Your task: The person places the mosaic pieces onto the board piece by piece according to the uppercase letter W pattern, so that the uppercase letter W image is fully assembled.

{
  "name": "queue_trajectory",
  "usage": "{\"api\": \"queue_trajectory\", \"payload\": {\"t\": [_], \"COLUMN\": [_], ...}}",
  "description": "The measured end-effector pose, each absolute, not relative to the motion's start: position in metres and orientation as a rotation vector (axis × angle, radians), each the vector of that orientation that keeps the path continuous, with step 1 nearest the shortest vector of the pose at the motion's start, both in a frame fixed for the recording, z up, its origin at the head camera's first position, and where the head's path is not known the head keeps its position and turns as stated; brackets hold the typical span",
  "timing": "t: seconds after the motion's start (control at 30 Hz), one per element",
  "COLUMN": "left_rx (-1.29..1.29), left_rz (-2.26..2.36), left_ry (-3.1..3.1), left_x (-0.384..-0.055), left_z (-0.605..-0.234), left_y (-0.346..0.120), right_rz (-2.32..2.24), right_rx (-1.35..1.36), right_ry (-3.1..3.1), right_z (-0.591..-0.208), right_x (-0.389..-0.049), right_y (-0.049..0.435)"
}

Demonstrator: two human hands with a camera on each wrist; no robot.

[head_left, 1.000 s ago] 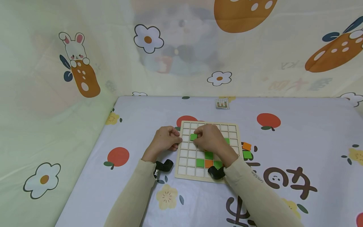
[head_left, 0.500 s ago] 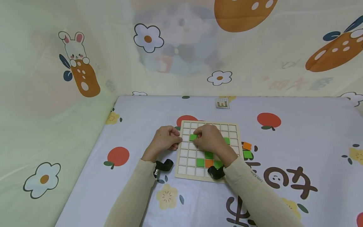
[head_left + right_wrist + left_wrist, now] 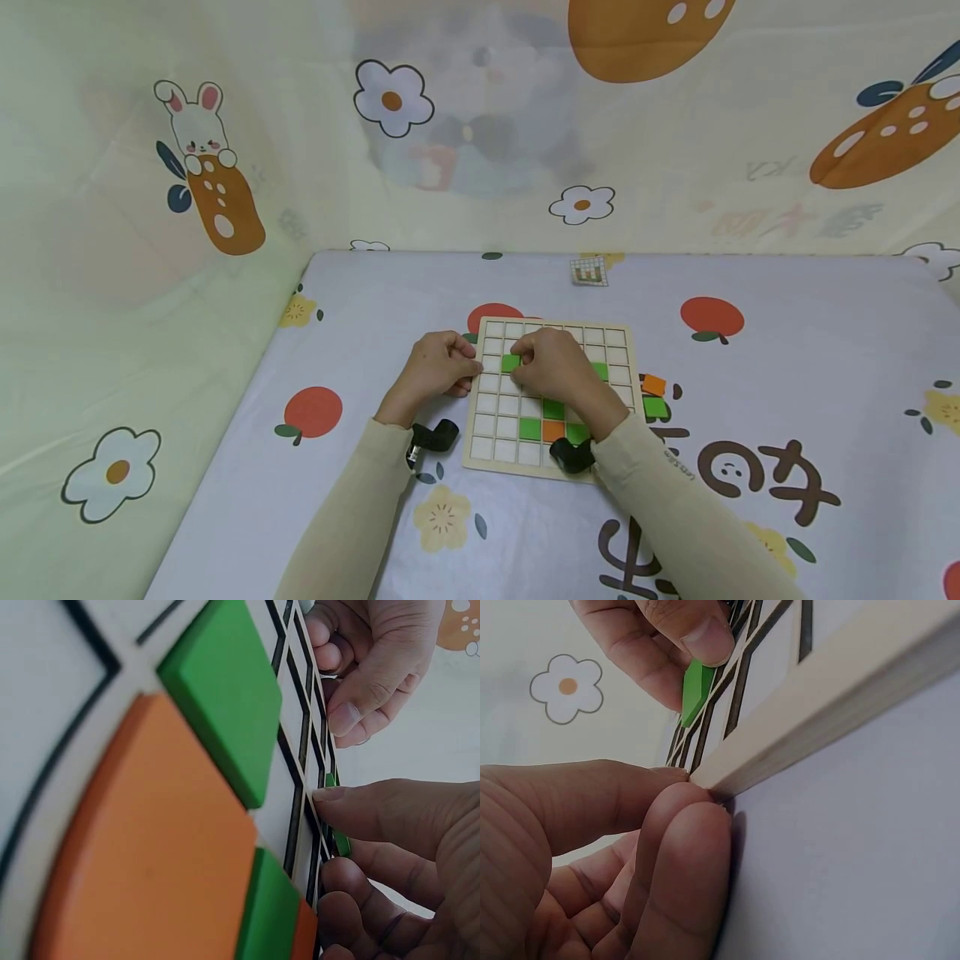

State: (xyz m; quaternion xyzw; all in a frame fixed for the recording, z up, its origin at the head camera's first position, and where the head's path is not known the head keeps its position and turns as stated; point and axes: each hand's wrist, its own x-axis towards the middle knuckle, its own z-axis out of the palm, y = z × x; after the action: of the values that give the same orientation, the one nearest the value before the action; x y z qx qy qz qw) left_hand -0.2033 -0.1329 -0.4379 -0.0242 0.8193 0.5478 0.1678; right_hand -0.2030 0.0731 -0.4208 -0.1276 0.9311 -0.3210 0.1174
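A square wooden grid board point(image 3: 517, 473) lies on the table. My left hand point(image 3: 433, 368) pinches its left edge, with the thumb over the frame and curled fingers against the side in the left wrist view. Over the upper left cells, my right hand point(image 3: 558, 367) pinches a green square tile point(image 3: 510, 363) between thumb and fingers. In the left wrist view this tile point(image 3: 697, 690) stands slightly above the grid lines. Other green tiles point(image 3: 553, 410) and an orange tile point(image 3: 553, 432) sit in cells lower down, some partly hidden behind the right wrist.
Beside the board's right edge lie a loose orange tile point(image 3: 654, 386) and a loose green tile point(image 3: 655, 407). A small pattern card point(image 3: 589, 272) is at the back of the table. Printed cloth point(image 3: 450, 208) hangs behind and to the left.
The green tile at my right fingertips has shifted very slightly left and looks more level with its cell. Both hands have stayed almost where they were.
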Motion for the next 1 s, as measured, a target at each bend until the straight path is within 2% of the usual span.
{"api": "queue_trajectory", "payload": {"t": [1.0], "left_rx": [-0.064], "left_rz": [1.575], "left_ry": [2.309], "left_x": [-0.2035], "left_z": [-0.4379], "left_y": [-0.1331], "right_rz": [-0.937], "right_rx": [-0.351], "right_ry": [2.750], "right_z": [-0.4156], "right_x": [-0.1955], "right_y": [0.0754]}}
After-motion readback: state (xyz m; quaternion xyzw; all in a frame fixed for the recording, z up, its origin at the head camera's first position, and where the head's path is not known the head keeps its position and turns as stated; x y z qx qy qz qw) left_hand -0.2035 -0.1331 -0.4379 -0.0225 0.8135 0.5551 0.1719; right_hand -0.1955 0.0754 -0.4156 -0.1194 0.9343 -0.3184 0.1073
